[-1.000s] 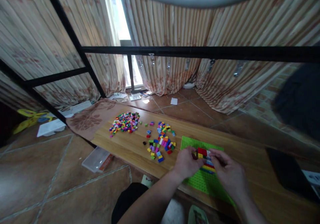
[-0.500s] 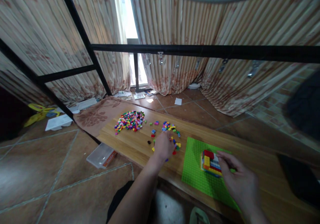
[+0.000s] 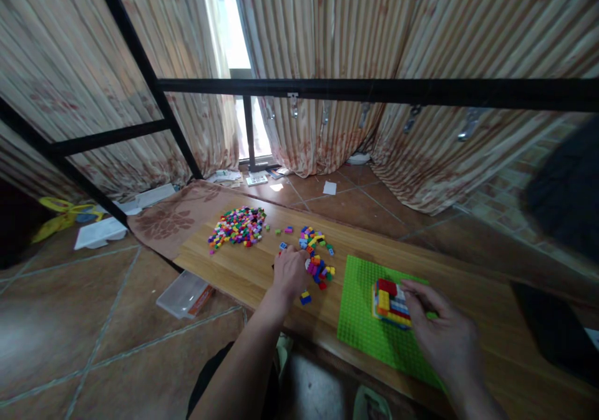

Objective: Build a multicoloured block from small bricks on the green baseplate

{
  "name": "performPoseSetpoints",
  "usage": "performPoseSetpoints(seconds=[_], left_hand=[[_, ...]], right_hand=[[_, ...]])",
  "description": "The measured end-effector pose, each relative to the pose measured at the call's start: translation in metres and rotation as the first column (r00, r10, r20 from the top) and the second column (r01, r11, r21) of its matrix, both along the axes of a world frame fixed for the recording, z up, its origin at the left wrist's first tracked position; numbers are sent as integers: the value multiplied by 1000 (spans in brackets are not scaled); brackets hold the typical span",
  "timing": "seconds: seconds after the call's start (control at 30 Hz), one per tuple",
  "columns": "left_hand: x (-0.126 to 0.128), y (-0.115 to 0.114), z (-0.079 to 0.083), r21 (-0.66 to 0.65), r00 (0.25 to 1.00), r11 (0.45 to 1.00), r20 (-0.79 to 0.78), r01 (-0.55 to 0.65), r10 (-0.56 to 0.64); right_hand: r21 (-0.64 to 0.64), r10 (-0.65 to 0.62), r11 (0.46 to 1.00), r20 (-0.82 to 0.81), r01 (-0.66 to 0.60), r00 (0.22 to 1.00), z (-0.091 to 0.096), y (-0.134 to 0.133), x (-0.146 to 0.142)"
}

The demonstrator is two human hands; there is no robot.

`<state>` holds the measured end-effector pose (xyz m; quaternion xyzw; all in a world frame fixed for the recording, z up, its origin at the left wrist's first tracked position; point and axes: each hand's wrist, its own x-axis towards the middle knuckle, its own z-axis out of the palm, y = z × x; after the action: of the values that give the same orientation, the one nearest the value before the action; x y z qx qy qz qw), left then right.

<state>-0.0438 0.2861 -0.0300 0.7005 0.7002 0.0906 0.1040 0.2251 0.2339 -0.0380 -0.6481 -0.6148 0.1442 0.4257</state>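
Observation:
My left hand [image 3: 291, 275] reaches down among the loose toy bricks [image 3: 317, 269] in the middle of the table. Its fingertips point away from me and are largely hidden behind the hand. A blue and yellow brick [image 3: 306, 297] lies just right of the wrist. On the green baseplate [image 3: 358, 317] sits a small build of red, yellow, white and blue bricks [image 3: 384, 301]. At the build's right end is my right hand [image 3: 437, 326], thumb and forefinger pinched together. What lies between those fingertips is too small to make out. A bit of green brick shows beside the fingers.
A large heap of small mixed bricks [image 3: 238, 225] lies farther left on the wooden table [image 3: 224, 267]. A dark flat object [image 3: 552, 329] rests at the right end. Below the table's left edge stands a clear plastic box [image 3: 183, 293]. A black metal frame [image 3: 327, 89] crosses in front of curtains.
My left hand has shifted left within the loose bricks, uncovering the blue and yellow brick and others to its right. My right hand stays at the build. The view has turned slightly.

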Motion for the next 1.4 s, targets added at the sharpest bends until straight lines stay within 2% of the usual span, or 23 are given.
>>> performPoseSetpoints(seconds=[0.23, 0.4, 0.6, 0.73, 0.87, 0.97, 1.1, 1.23, 1.4], left_hand=[[3, 1, 1, -9, 998, 999, -48, -46, 46], [3, 5, 0, 36, 996, 997, -38, -75, 76], [7, 4, 1, 30, 998, 999, -55, -37, 39], [-1, 4, 5, 34, 998, 998, 29, -52, 51], [-18, 8, 11, -15, 981, 991, 146, -130, 131], [-27, 8, 14, -36, 973, 987, 166, -154, 158], [-27, 4, 14, -59, 988, 994, 123, -90, 97], [-15, -1, 11, -57, 998, 998, 55, -31, 35], [0, -5, 6, -20, 997, 999, -62, -39, 38]], right_hand=[[21, 5, 1000, 0, -5, 1000, 4, -1, -2], [59, 7, 998, -43, -5, 999, 5, 1, -3], [81, -2, 997, -36, 5, 999, 15, -1, -3], [101, -2, 995, -43, 6, 999, 17, -2, 0], [99, -9, 995, -34, 12, 999, 15, -1, 4], [106, -5, 994, -25, 7, 1000, 13, -1, 3], [99, 18, 995, -38, -14, 999, 13, -1, 0], [79, 23, 997, -24, -21, 999, 11, 0, -3], [68, 22, 997, -5, -21, 1000, 5, 2, -3]])
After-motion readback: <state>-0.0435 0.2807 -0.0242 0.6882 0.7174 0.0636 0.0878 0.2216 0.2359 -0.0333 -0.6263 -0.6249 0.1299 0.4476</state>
